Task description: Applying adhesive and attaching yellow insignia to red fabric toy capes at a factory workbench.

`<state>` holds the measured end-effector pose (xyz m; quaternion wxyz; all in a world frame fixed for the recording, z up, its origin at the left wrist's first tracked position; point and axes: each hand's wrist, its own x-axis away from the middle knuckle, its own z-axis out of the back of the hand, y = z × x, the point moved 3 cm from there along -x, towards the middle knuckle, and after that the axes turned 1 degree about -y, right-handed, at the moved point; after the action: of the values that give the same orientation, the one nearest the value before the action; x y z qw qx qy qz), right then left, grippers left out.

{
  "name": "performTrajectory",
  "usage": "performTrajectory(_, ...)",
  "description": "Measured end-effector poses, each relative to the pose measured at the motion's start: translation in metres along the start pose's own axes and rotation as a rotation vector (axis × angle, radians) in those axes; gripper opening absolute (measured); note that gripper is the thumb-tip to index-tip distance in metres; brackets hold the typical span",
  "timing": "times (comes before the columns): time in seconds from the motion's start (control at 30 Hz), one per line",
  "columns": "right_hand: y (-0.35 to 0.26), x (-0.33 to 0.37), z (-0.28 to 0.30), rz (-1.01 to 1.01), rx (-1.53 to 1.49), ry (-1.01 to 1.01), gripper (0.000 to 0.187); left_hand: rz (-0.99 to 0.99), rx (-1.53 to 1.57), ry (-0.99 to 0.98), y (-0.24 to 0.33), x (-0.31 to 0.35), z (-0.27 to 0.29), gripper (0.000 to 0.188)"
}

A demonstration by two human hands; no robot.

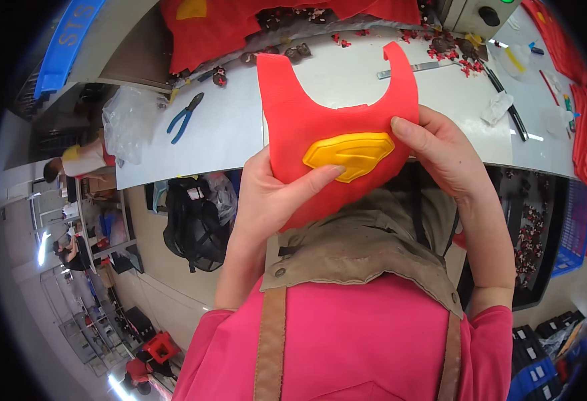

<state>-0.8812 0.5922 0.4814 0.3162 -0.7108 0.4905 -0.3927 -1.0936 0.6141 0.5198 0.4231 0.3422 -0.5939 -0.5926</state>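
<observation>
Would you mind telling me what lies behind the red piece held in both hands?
Behind the red piece, the white worktop shows through the top notch, and a slim metal tool passes behind its right-hand prong. Whatever its solid body covers cannot be seen.

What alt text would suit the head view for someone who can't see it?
A person's left grip and right grip hold a red bib-shaped piece by its sides, the left thumb over its raised yellow emblem. Blue-handled pliers and clear plastic lie on the white worktable beyond.
</observation>
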Motion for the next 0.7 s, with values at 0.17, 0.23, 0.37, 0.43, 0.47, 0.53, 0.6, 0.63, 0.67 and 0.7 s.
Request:
performTrajectory(0.17,0.007,-0.003,0.001,-0.014,0.057,-0.058,0.043,0.049,-0.013,-0.029,-0.004,0.001,0.003,0.034)
performTrajectory(0.23,0.009,-0.004,-0.001,0.000,0.032,-0.054,0.041,0.051,-0.011,-0.036,-0.006,0.001,0.004,0.033)
performTrajectory(0.37,0.012,-0.004,0.000,-0.002,-0.018,-0.023,0.040,0.063,-0.007,-0.055,-0.008,-0.001,0.002,0.034)
performTrajectory(0.43,0.012,-0.005,0.002,-0.034,-0.043,-0.049,0.042,0.096,0.040,-0.050,-0.011,-0.002,0.003,0.035)
performTrajectory(0.47,0.012,-0.005,0.002,-0.064,-0.068,-0.076,0.044,0.126,0.086,-0.044,-0.014,-0.003,0.004,0.036)
performTrajectory(0.53,0.009,-0.004,0.002,-0.083,-0.061,-0.095,0.044,0.155,0.150,-0.035,-0.024,-0.004,0.009,0.038)
performTrajectory(0.6,0.004,-0.003,0.001,-0.099,-0.054,-0.112,0.044,0.183,0.212,-0.029,-0.033,-0.005,0.013,0.041)
performTrajectory(0.63,0.003,-0.003,-0.001,-0.109,-0.002,-0.110,0.043,0.208,0.261,0.008,-0.037,-0.005,0.016,0.043)
performTrajectory(0.67,0.002,-0.003,-0.002,-0.119,0.051,-0.108,0.042,0.234,0.311,0.046,-0.040,-0.005,0.018,0.046)
performTrajectory(0.7,0.002,-0.003,-0.002,-0.117,0.047,-0.106,0.042,0.236,0.307,0.043,-0.043,-0.006,0.020,0.046)
